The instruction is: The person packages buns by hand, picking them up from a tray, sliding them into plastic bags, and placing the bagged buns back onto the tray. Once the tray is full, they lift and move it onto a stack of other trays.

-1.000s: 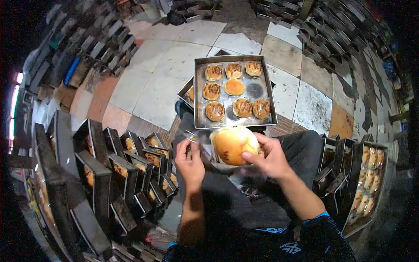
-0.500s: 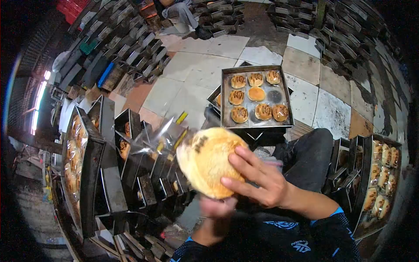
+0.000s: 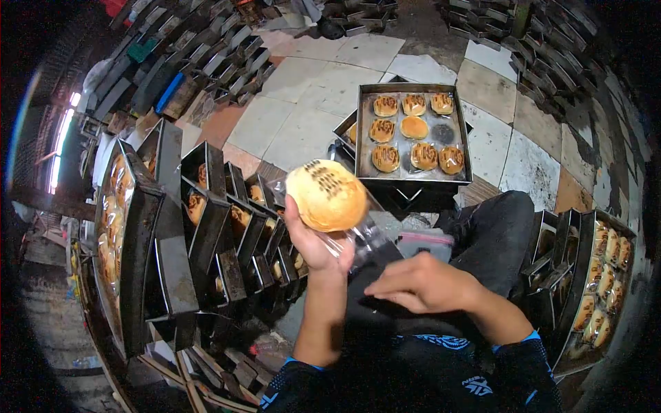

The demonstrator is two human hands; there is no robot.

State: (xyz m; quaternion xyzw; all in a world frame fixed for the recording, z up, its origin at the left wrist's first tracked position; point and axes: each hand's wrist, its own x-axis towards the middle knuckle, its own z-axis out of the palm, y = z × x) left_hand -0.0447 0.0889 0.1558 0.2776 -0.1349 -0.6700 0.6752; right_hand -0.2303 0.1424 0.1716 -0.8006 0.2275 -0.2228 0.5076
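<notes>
My left hand is closed around a round golden bun with dark stripes of topping on its upper left. Clear plastic film trails from the bun's lower right side. Lower and to the right, above my lap, my right hand has its fingers pressed together; whether plastic is between them is hidden. Beyond the hands, a dark square metal tray bears several buns, most striped and one plain. A dark round patch shows on its bottom.
Stacked metal trays with buns stand close on my left. Another tray of bagged buns is at my right. A clear plastic bag with a pink edge lies by my leg. Many empty-looking trays line the tiled floor behind.
The bun has turned and is now in my left hand, clear of my right hand. My right hand has moved down off it. The plastic film has shifted from the bun's left to its right.
</notes>
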